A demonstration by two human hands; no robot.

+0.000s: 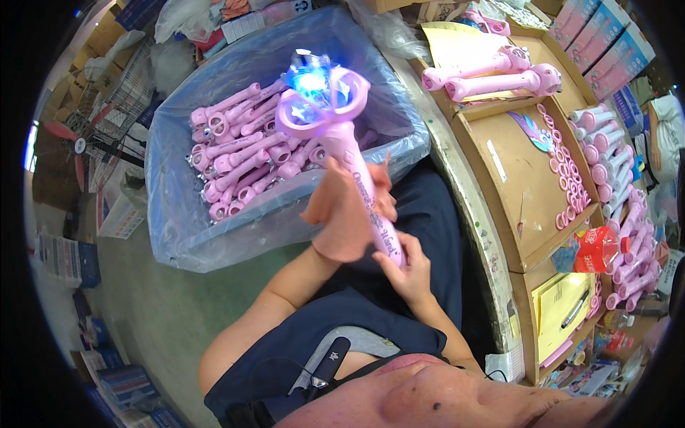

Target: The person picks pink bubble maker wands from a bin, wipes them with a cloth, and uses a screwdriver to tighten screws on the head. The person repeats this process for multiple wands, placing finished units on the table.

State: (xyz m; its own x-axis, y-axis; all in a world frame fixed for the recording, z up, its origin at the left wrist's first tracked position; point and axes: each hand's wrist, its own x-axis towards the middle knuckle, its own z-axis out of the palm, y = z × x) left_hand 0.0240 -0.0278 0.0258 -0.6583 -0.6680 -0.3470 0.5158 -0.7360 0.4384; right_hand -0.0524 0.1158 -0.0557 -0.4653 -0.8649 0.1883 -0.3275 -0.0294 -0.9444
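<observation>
A pink toy wand (357, 167) slants up and away from me, its ring-shaped head lit bright blue. My left hand (341, 214), in an orange glove, is closed round the middle of its handle; some fingers show on the far side, slightly blurred. My right hand (410, 269) is bare and grips the wand's lower end between thumb and fingers. Beyond the wand stands a large bin (285, 242) lined with blue plastic film. Many similar pink wands (246, 160) lie piled in it, unlit.
To the right, a worktable holds an open cardboard box (499, 192) with pink rings (564, 167). Two wand bodies (499, 82) lie on yellow paper. Nearby are a red-labelled bottle (596, 250) and stacked wand parts (631, 260). A fan (80, 145) stands left; another person (663, 135) is far right.
</observation>
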